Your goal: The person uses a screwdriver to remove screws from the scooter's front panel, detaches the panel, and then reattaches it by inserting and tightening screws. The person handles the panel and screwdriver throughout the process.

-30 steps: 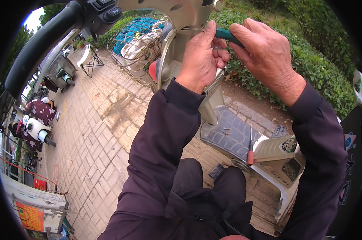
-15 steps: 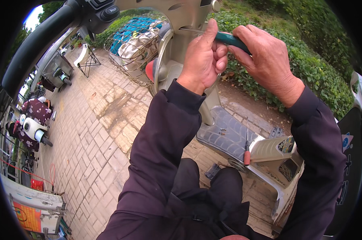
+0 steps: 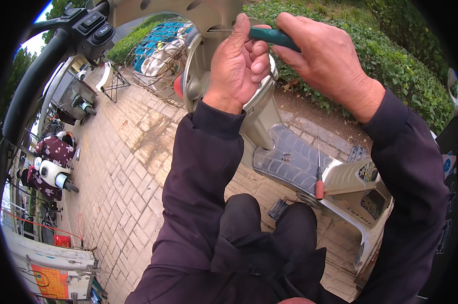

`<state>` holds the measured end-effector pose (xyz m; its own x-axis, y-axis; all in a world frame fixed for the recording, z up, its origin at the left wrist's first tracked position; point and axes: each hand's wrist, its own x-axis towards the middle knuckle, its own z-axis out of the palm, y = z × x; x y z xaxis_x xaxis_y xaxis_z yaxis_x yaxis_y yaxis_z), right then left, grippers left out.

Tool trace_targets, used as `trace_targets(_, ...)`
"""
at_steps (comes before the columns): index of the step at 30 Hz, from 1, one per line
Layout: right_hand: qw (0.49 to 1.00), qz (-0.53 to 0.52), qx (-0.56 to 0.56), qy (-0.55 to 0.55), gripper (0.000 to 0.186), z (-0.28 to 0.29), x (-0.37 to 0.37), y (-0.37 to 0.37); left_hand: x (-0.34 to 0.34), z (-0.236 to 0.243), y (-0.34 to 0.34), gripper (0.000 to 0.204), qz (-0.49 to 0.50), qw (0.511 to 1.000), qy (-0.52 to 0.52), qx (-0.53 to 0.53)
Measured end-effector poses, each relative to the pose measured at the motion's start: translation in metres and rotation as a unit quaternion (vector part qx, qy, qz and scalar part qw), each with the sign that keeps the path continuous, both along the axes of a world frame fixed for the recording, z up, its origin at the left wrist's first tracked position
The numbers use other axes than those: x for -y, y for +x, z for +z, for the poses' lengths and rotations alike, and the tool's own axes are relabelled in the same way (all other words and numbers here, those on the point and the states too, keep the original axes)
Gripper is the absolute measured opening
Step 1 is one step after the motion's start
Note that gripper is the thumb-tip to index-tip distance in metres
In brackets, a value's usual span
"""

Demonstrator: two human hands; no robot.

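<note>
A screwdriver with a dark green handle [image 3: 275,37] is gripped from the right by my right hand [image 3: 326,57]. Its thin shaft runs leftward toward a slot in the beige front panel [image 3: 181,11] of an electric scooter. My left hand [image 3: 235,68] is closed around the shaft near the handle's front end, thumb pointing up and fingers curled. The thumb covers part of the shaft, and the tip cannot be seen clearly. Below the hands is the scooter's dark footboard [image 3: 284,154], with a few small screws [image 3: 286,156] lying on it.
A second screwdriver with a red handle [image 3: 319,189] rests by the footboard's right end. The black handlebar grip [image 3: 34,88] is at upper left. Beyond the panel are a loaded wire basket [image 3: 158,63] and a hedge [image 3: 391,76]. A white scooter [image 3: 51,173] stands at far left.
The view has shifted, so the footboard sits slightly farther right. Both hands appear a little higher and farther left, still on the green screwdriver at the panel.
</note>
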<state>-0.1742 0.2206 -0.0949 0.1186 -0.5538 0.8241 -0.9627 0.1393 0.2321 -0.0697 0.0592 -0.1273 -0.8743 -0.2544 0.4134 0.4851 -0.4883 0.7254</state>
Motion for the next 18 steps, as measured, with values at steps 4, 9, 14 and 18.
trace_targets(4, 1.000, 0.027, -0.014, 0.010, 0.032, 0.000, -0.004, 0.008, 0.004, 0.000, -0.005, 0.034, 0.027, 0.998, -0.039, 0.037)
trace_targets(9, 0.748, 0.205, 0.597, 0.203, 0.048, 0.036, -0.026, 0.014, 0.015, 0.000, -0.009, 0.027, -0.014, 0.998, -0.056, -0.023)
trace_targets(14, 0.828, 0.162, 0.531, 0.081, 0.043, 0.023, -0.029, 0.023, 0.005, -0.007, -0.005, 0.032, -0.006, 0.998, -0.056, 0.001)
trace_targets(18, 0.939, 0.194, 0.284, -0.009, 0.031, 0.025, -0.033, 0.002, -0.011, -0.020, 0.013, 0.035, 0.059, 0.990, -0.121, 0.052)
